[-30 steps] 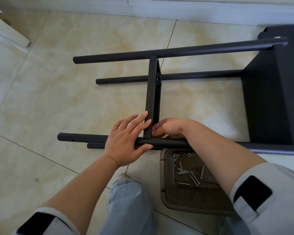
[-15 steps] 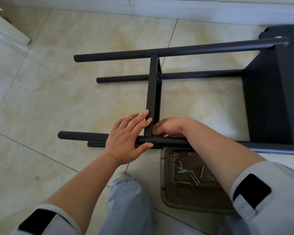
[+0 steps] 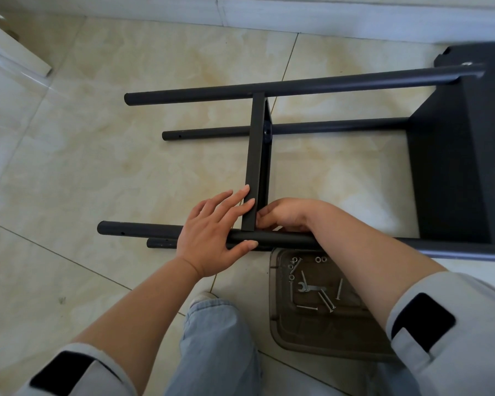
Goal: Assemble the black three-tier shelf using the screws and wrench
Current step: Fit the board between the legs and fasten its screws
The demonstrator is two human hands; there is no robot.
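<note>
The shelf [image 3: 452, 172] lies on its side on the floor [image 3: 69, 181] in front of me, its four poles running from free ends on the left to the finished end on the right. At those left ends the poles carry nothing: I see bare screw holes there, so I judge the third tier is not yet fitted.

My left hand [image 3: 215, 235] lies spread over the near pole [image 3: 143, 229], fingers flat against the edge of the middle tier [image 3: 255, 167] and thumb hooked under the pole, steadying the joint rather than gripping a tool. The middle tier stands on edge between the far pole [image 3: 297, 87] and the near one. Whether its other corners are already bolted, I cannot tell.

My right hand [image 3: 283, 214] is curled in behind that same corner, fingertips at the joint. It looks closed on something small, perhaps a screw or nut, but what it pinches is hidden.

Just this side of the near pole, a brown tray [image 3: 280, 332] holds loose screws [image 3: 326, 301], some nuts and the wrench [image 3: 310, 287], untouched. With so much hardware left, I reckon I am roughly midway.

On the right, the end tier is joined to the poles, with a screw head showing at each near-side pole end.
</note>
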